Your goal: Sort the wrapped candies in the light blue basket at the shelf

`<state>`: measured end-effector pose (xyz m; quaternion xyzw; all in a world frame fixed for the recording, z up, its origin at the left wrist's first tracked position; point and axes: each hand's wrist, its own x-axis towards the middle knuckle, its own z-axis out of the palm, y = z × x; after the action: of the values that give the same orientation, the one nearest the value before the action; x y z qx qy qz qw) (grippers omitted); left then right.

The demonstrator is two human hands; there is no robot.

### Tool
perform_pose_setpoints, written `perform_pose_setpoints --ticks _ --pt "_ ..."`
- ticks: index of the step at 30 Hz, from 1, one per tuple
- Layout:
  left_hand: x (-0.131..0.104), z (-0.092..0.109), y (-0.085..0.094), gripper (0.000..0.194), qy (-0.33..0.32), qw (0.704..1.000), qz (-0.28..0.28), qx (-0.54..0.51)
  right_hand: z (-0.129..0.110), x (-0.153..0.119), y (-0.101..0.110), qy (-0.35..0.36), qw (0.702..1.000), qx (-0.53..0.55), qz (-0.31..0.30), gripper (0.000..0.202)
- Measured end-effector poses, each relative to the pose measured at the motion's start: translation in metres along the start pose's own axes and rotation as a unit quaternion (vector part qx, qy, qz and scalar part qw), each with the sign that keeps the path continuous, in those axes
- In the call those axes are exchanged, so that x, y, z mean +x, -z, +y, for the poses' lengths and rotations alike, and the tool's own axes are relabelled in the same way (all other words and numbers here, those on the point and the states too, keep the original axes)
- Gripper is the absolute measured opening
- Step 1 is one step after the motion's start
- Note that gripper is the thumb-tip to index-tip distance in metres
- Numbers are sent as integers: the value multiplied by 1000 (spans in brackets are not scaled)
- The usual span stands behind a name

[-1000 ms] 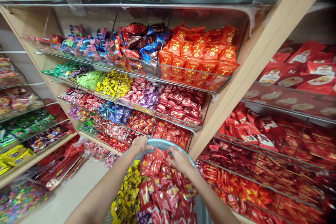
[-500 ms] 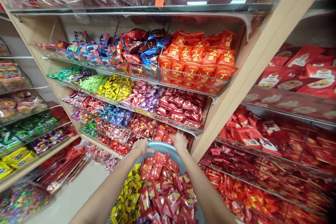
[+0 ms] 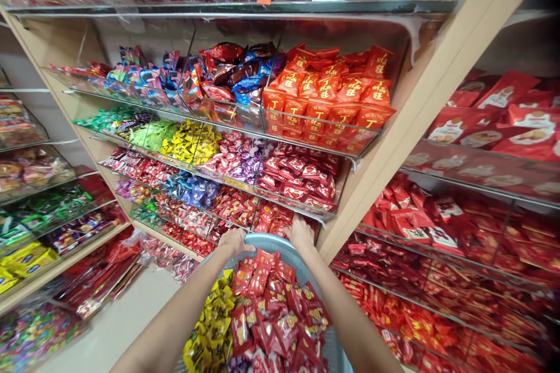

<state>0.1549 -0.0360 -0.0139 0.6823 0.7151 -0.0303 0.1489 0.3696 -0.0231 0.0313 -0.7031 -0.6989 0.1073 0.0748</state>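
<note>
The right hand [image 3: 301, 234] is shifted from the basket [image 3: 283, 246] to shelved red packets [image 3: 269, 218] — its finger state cannot be told; the rim [image 3: 265, 236] is pinched by the left hand [image 3: 234, 240] alone.

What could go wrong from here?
Tipping: only the left hand is at the blue basket's rim, so it might tilt.
Spilling: red packets are heaped loose inside, beside yellow packets, and could slide out.
Bumping: the right hand sits just below the clear shelf front and might knock it.
</note>
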Motion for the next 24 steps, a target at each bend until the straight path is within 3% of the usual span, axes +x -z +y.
perform_pose_setpoints --ticks 8,11,18,24 --pt "-4 5 6 60 16 1000 -7 1 7 -24 22 17 999 33 24 35" --pt "-4 5 6 60 11 1000 -5 6 13 -40 22 63 993 99 33 25" --pt "0 1 1 57 -1 1000 0 -3 29 -72 -9 233 943 231 -61 27" --pt "1 0 0 60 5 1000 3 2 39 -79 -31 295 924 217 -105 33"
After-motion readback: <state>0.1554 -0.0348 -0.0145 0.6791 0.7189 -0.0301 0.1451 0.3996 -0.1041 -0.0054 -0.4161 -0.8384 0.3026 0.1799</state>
